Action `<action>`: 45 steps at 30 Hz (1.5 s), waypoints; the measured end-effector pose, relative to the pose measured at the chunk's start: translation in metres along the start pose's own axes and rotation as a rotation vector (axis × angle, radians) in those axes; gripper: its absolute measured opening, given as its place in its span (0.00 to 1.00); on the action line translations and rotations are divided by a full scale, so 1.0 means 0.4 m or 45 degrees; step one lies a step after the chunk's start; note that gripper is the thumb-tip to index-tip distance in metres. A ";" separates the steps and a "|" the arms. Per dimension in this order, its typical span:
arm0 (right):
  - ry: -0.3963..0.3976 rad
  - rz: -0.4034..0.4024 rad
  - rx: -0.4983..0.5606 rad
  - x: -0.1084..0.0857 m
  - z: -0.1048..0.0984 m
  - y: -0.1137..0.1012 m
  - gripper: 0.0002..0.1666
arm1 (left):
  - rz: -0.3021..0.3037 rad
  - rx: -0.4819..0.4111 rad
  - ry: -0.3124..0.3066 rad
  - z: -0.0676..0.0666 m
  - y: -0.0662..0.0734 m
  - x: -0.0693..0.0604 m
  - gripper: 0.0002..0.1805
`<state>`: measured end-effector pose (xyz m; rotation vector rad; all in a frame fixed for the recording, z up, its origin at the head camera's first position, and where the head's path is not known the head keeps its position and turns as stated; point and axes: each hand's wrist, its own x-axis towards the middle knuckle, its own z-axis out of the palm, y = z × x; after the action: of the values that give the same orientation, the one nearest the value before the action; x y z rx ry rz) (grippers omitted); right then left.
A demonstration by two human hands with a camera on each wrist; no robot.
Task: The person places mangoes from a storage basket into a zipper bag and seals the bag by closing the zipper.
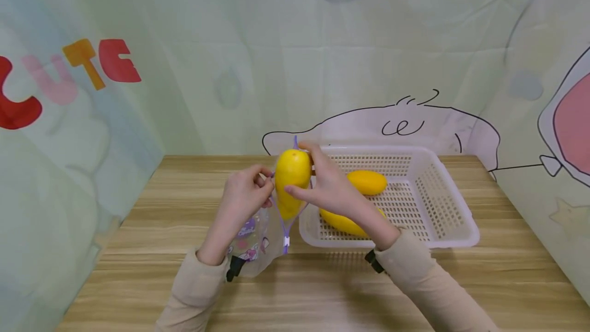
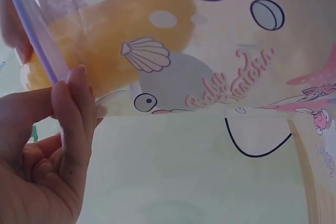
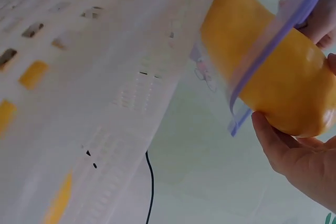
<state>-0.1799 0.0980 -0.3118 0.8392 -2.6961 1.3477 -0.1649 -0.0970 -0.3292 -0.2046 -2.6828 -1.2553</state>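
A yellow mango (image 1: 293,170) stands tilted in the mouth of a clear zip bag (image 1: 272,250) with a purple zip edge and printed cartoons. My right hand (image 1: 329,181) grips the mango's upper part, thumb on the near side. In the right wrist view the lower part of the mango (image 3: 252,40) is inside the bag and its thick end sticks out past the zip. With thumb and fingers my left hand (image 1: 246,188) pinches the bag's rim on the left. Through the printed film in the left wrist view, the mango (image 2: 121,30) shows inside.
Just right of the bag stands a white perforated basket (image 1: 454,204). Inside it lie a mango (image 1: 367,182) at the back and more yellow fruit (image 1: 343,222) at the near left, partly behind my right arm. A wood-grain table (image 1: 152,229) carries everything; a printed curtain (image 1: 276,65) hangs behind.
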 end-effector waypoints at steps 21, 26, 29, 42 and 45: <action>-0.028 0.002 -0.129 0.009 0.044 0.028 0.41 | 0.002 -0.037 0.038 -0.001 0.008 -0.005 0.07; -0.036 -0.014 -0.198 0.010 0.051 0.028 0.42 | 0.021 -0.053 0.046 -0.003 0.011 -0.009 0.07; -0.048 -0.018 -0.248 0.011 0.055 0.029 0.43 | 0.038 -0.066 0.052 -0.004 0.012 -0.012 0.06; -0.127 -0.026 -0.330 0.008 0.064 0.029 0.44 | 0.083 -0.064 0.071 -0.010 0.022 -0.020 0.07; -0.149 -0.039 -0.337 0.009 0.067 0.032 0.43 | 0.106 -0.067 0.078 -0.011 0.024 -0.022 0.07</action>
<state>-0.1829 0.0827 -0.3371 0.9517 -2.8487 0.9342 -0.1539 -0.0946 -0.3212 -0.2770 -2.5639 -1.2868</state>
